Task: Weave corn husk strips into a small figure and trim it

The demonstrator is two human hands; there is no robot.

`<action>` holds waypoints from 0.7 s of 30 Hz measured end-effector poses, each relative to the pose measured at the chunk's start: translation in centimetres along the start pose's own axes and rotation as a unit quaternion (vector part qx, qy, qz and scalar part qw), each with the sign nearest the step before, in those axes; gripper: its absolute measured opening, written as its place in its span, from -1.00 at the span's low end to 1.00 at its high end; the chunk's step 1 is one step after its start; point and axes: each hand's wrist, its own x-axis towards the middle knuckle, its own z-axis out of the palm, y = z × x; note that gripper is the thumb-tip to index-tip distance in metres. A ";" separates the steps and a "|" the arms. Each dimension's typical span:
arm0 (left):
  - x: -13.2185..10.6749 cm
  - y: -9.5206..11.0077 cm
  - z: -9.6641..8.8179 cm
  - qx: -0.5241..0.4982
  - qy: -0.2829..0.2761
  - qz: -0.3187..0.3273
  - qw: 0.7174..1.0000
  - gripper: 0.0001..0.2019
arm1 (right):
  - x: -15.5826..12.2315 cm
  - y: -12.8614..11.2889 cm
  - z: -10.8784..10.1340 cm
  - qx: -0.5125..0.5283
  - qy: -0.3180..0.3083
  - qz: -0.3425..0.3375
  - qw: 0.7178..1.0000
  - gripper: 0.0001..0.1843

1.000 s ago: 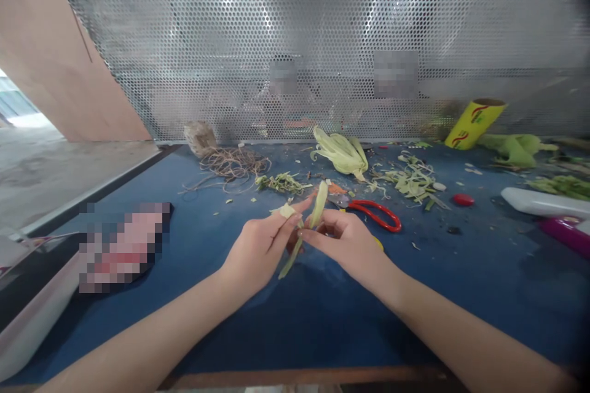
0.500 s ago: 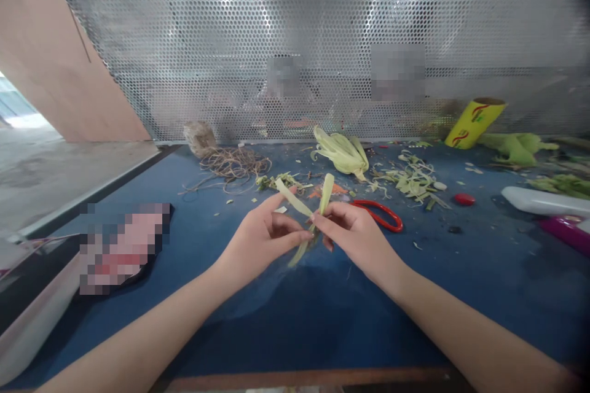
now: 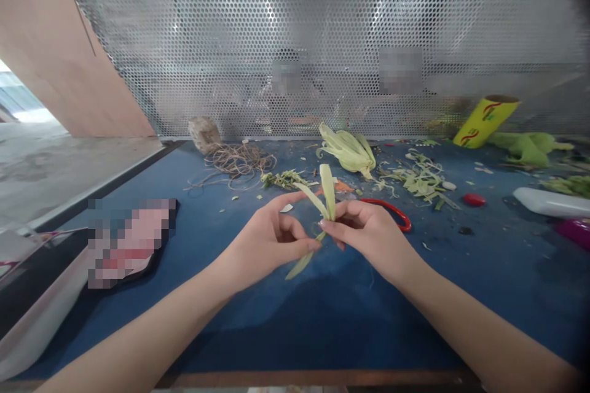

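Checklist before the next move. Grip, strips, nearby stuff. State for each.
1. Right hand grip on pale green, flat leafy strips: ok, pinched at fingertips.
2. Left hand grip on the strips' lower end: cannot tell; thumb is close, contact unclear.
3. Red looped handle fully in view: not ok, right hand partly covers it.
4. Pale green, layered leafy husk apart from both hands: ok.
5. Tangled brown stringy fibres apart from both hands: ok.
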 end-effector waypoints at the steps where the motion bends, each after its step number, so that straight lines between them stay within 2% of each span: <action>1: 0.0 0.0 -0.1 -0.003 0.000 -0.002 1.000 -0.36 | 0.0 0.1 -0.1 0.007 -0.001 -0.009 1.000 -0.83; 6: 0.3 -0.4 -0.1 -0.009 -0.019 -0.006 1.000 -0.58 | 0.0 0.3 -0.1 0.039 -0.063 -0.036 0.997 -0.81; 10: 0.4 -0.8 0.2 -0.038 -0.054 0.003 0.998 -0.52 | -0.3 -0.1 0.4 0.057 -0.084 -0.044 0.994 -0.75; 13: 0.4 -0.8 0.2 -0.035 -0.021 0.007 0.999 -0.58 | -0.6 -0.2 0.4 0.082 -0.087 -0.076 0.990 -0.67; 16: 0.4 -0.6 -0.1 -0.004 0.044 0.024 0.999 -0.83 | -0.5 -0.1 -0.1 0.050 -0.050 -0.081 0.994 -0.60; 18: 0.4 -0.5 -0.2 0.007 0.065 0.037 0.997 -0.92 | -0.4 0.0 -0.3 0.004 -0.033 -0.057 0.998 -0.69; 21: 0.5 -0.6 -0.1 0.003 0.041 0.033 0.999 -0.89 | -0.4 0.1 -0.3 -0.033 -0.059 -0.018 0.998 -0.84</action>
